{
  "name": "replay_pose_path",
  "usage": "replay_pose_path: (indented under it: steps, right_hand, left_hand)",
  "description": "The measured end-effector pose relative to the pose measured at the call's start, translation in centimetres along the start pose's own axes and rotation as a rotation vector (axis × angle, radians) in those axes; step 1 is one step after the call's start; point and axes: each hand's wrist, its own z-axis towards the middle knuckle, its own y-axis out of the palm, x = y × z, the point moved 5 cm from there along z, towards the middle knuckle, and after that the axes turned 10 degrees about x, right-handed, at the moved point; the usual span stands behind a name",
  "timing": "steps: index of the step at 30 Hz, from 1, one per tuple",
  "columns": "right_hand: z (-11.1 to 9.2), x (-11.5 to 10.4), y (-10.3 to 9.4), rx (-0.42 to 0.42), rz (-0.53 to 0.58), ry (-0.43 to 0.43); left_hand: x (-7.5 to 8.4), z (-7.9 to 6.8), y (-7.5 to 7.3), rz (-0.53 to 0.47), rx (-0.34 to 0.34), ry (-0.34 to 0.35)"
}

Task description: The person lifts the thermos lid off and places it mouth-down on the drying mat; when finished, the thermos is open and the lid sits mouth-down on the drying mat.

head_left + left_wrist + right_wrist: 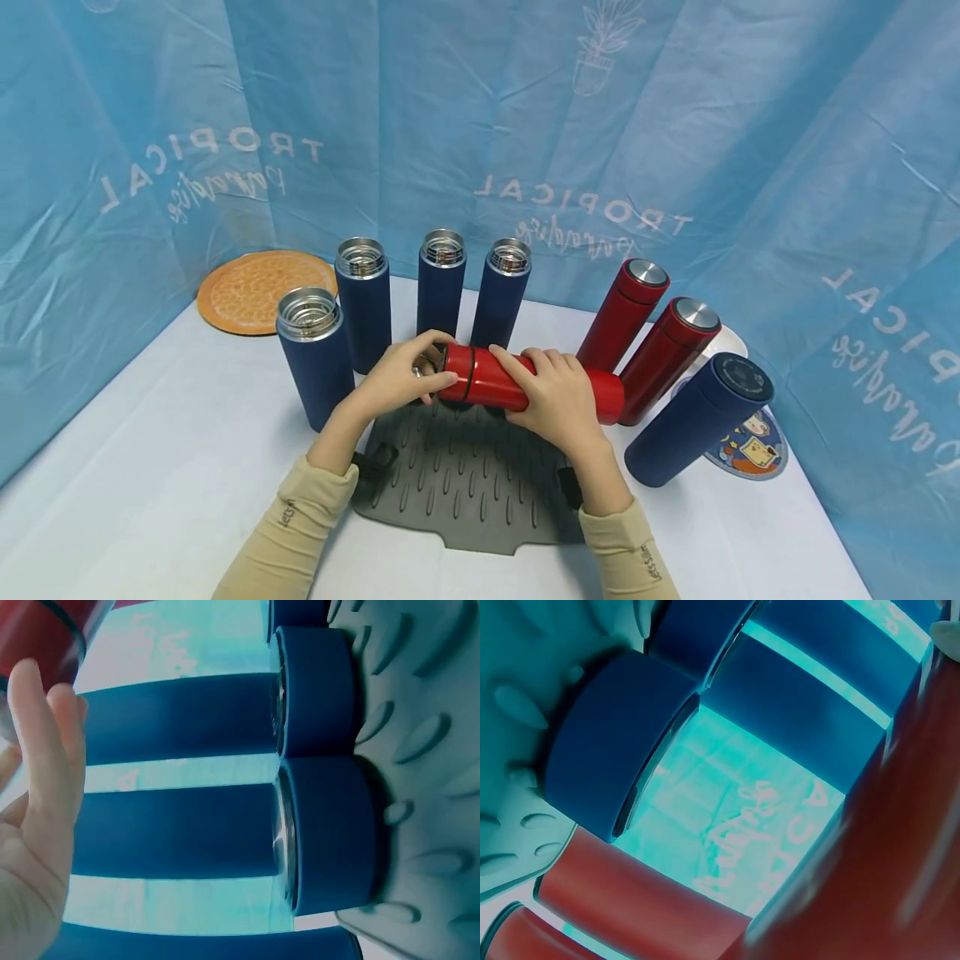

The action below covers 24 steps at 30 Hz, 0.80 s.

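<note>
My right hand [557,396] grips the body of a bright red thermos [609,396], which lies sideways in the air above a grey mat [465,508] with raised drop shapes. At the thermos's left end, my left hand [401,375] holds the lid part, beyond a dark ring; the left wrist view shows its fingertips [30,682] against the red surface. Below, blue lids [334,832] rest on the mat, mostly hidden by the hands in the head view. The right wrist view shows another blue lid [607,739] near the mat's edge.
Several lidless blue thermoses [311,358] stand left and behind the mat. Two red thermoses [622,317] with steel-topped lids and a lidded blue one [693,421] stand right. An orange round mat [255,292] lies back left, a patterned round mat [757,450] right. A blue curtain [465,108] hangs behind.
</note>
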Motion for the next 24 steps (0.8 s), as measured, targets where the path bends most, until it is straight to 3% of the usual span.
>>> replay_pose_path:
  steps: [3,5,10,13,18,24]
  right_hand:
    - [0.0,0.0,0.0,0.004,-0.001,0.000]
    - [-0.1,0.2,-0.1,0.002,-0.007,0.008]
    - [-0.1,0.7,-0.2,-0.003,-0.027,0.027]
    - [-0.1,0.8,-0.2,-0.001,-0.026,0.023]
    - [-0.1,0.7,-0.1,-0.010,-0.016,0.020]
    - [-0.1,0.4,-0.1,0.000,0.004,0.010]
  left_hand:
    - [-0.2,0.0,0.1,0.001,-0.008,-0.039]
    - [-0.1,0.0,0.1,-0.016,-0.011,-0.022]
    - [0.8,-0.1,0.0,-0.119,-0.047,0.134]
    - [0.9,-0.1,0.0,-0.157,-0.051,0.178]
    - [0.4,-0.1,-0.1,-0.112,-0.021,0.121]
    - [-0.2,0.1,0.2,-0.019,-0.007,-0.022]
